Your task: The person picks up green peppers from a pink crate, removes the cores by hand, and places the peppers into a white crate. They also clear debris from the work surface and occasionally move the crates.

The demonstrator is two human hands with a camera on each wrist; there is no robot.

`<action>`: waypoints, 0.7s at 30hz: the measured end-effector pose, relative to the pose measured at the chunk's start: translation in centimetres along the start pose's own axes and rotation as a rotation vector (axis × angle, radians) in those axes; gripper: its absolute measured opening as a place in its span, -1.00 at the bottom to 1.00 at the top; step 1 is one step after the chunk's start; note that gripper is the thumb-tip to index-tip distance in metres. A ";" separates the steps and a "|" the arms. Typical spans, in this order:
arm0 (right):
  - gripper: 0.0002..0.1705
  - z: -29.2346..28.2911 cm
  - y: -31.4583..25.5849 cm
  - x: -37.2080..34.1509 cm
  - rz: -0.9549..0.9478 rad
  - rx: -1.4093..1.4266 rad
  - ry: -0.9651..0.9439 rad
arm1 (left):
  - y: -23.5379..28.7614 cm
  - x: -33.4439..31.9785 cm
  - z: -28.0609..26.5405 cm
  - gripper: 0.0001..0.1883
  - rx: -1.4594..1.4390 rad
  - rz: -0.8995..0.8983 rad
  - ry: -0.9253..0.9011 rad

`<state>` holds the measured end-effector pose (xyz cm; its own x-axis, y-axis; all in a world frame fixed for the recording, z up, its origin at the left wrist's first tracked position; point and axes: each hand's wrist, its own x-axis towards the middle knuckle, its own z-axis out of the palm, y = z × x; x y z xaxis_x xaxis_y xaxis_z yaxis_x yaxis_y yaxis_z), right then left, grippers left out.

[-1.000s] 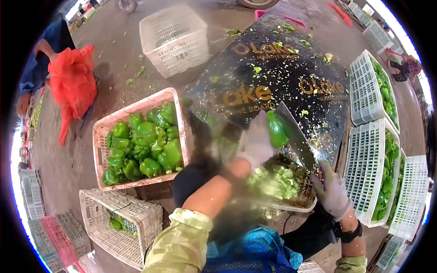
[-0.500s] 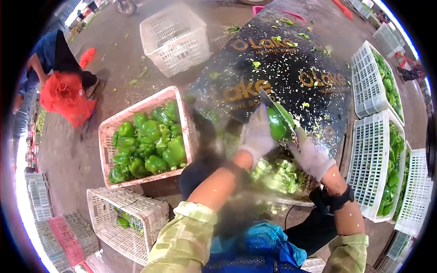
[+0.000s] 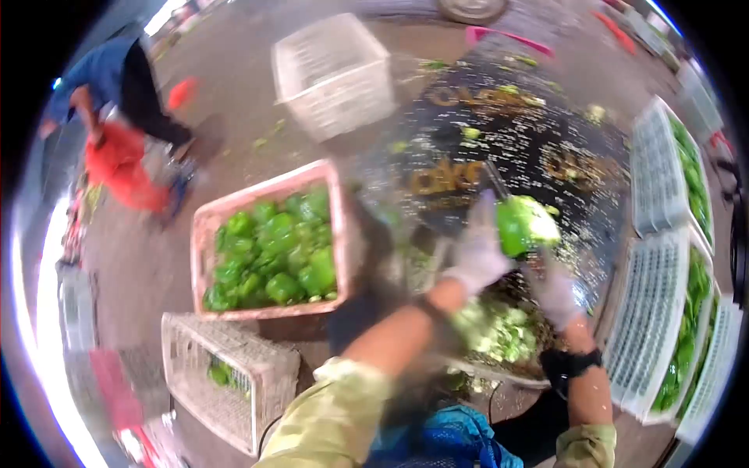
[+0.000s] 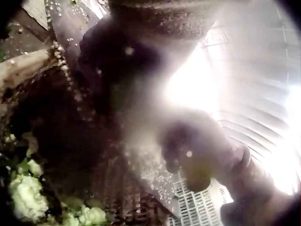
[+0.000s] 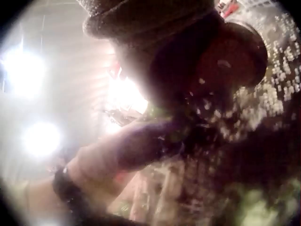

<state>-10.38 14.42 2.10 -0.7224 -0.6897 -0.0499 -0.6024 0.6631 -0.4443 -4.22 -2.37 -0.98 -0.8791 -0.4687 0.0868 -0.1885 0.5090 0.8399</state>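
Observation:
In the head view my gloved left hand (image 3: pixel 477 253) grips a green bell pepper (image 3: pixel 511 226) above a crate of scraps. A pale, cut side of the pepper faces right. My gloved right hand (image 3: pixel 554 288), blurred, is close below the pepper's right side and holds a knife, whose dark blade (image 3: pixel 496 179) shows past the pepper's far edge. Most of the knife is hidden behind the pepper and fingers. Pale green pepper cores (image 3: pixel 507 335) lie in the crate under both hands. Both wrist views are dark and hazy around the fingers.
A pink crate (image 3: pixel 341 234) full of green peppers stands to the left, with a tipped white crate (image 3: pixel 234 355) nearer me. A seed-strewn black board (image 3: pixel 523 140) lies ahead. White crates of peppers (image 3: pixel 651 312) line the right. A person (image 3: pixel 133 86) bends over red netting (image 3: pixel 117 168).
The knife has passed from right of the pepper into it and mostly behind it, and the pepper now shows a pale cut face. The view has shifted; the person at left has moved.

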 end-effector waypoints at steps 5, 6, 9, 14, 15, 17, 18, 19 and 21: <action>-0.50 -3.2 5.1 3.9 0.110 0.111 0.231 | 4.2 3.6 -0.9 0.18 -0.445 -0.120 -0.152; -0.44 -4.1 4.4 3.7 0.340 0.304 0.207 | 5.7 3.5 -3.5 0.07 -0.410 -0.141 -0.225; -0.42 -3.8 1.9 1.3 0.100 0.371 0.418 | 4.2 3.8 -9.3 -0.19 -0.388 0.005 -0.278; -0.44 -1.0 -3.7 -1.5 0.039 0.380 -0.050 | -6.9 1.5 -23.0 -0.17 -0.457 -0.326 -0.213; -0.45 0.2 -2.8 -1.6 0.036 0.345 -0.033 | -9.5 -0.2 -25.6 -0.21 -0.223 -0.310 -0.108; -0.47 2.3 -0.2 -1.4 0.029 0.271 -0.012 | -14.5 -2.9 -29.7 -0.27 0.313 -0.510 -0.039; -0.46 2.7 0.6 -1.8 0.038 0.271 0.017 | -16.9 -4.3 -31.1 -0.28 0.460 -0.565 -0.018; -0.45 3.1 1.4 -2.1 0.051 0.269 0.046 | -18.4 -5.8 -32.0 -0.27 0.510 -0.592 0.041; -0.42 2.6 0.2 -2.0 0.129 0.256 0.025 | -20.5 -7.3 -32.6 -0.29 0.647 -0.606 0.064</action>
<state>-8.18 15.16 -0.23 -0.7976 -0.5948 -0.0997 -0.4020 0.6476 -0.6473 20.33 -32.90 -1.33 -0.5251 -0.8199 -0.2283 -0.8411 0.4592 0.2857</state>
